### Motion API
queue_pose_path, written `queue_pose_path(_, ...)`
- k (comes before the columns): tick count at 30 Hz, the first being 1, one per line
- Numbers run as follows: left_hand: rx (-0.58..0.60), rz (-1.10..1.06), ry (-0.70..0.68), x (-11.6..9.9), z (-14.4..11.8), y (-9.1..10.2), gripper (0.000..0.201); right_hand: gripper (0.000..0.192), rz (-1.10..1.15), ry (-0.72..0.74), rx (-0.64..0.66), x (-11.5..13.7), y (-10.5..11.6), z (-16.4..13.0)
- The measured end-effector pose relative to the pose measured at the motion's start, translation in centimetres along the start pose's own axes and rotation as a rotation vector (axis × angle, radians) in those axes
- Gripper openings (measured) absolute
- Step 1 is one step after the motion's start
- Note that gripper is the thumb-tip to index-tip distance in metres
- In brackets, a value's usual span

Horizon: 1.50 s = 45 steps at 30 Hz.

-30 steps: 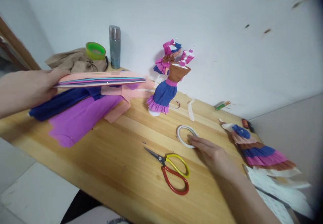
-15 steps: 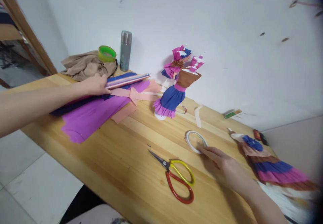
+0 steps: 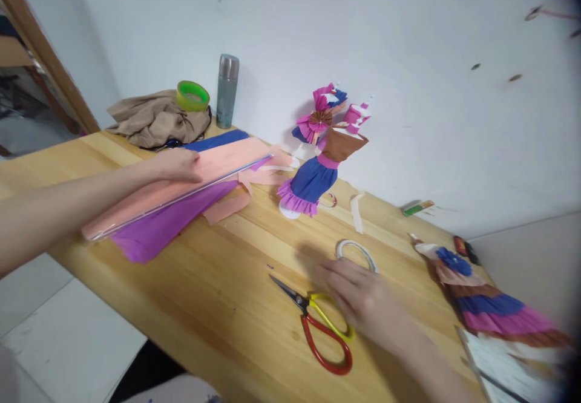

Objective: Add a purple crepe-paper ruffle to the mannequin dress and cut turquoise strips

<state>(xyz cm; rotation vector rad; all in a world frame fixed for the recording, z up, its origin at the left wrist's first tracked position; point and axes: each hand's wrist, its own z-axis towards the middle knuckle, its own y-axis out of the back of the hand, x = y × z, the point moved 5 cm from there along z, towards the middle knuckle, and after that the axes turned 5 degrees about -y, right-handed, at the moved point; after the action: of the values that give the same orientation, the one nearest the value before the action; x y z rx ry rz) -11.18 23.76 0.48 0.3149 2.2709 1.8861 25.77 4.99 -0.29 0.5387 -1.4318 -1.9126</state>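
My left hand (image 3: 177,165) is closed on a flat pack of peach crepe paper (image 3: 231,156), whose broad face is turned up. Purple crepe paper (image 3: 157,233) and a blue sheet (image 3: 218,141) show from under it. Loose peach strips (image 3: 229,206) lie by its right end. My right hand (image 3: 358,297), slightly blurred, hovers over the table with fingers stretched out and holds nothing visible. It partly covers a white tape roll (image 3: 342,247) and the yellow handle of the scissors (image 3: 329,360), which lie with their black blades pointing away to the left.
A figure in a paper dress (image 3: 313,179) stands by the wall; another paper dress (image 3: 490,303) lies at the right. At the back are a thermos (image 3: 227,94), brown cloth (image 3: 154,121) and a green tape roll (image 3: 193,101) on it. A white strip (image 3: 357,212) lies near the wall.
My left hand has tipped the paper pack, so its peach face shows instead of its striped edge. My right hand has let go of the white tape roll and moved left toward the scissors.
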Motion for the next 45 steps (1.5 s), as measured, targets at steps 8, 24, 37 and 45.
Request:
queue_pose_path(8, -0.157, -0.116, -0.003, 2.1, 0.3, 0.1, 0.025, 0.033, 0.322, 0.01, 0.128, 4.9, -3.9, 10.8)
queue_pose_path(24, -0.288, -0.729, 0.034, 3.3, -2.2, 0.8, 0.025, 0.049, 1.767, -0.704, 0.057, 2.6, -13.2, 23.8)
queue_pose_path(37, 0.016, -1.515, -0.065, -1.8, -5.2, 0.0, 0.057, 0.05, 1.782, -0.714, -0.113, 4.0, -10.1, 25.1)
queue_pose_path(45, 0.244, -1.816, -0.184, -5.0, -5.7, 0.0, 0.052, 0.045, 1.537, -0.732, -0.227, 3.3, -8.8, 25.1)
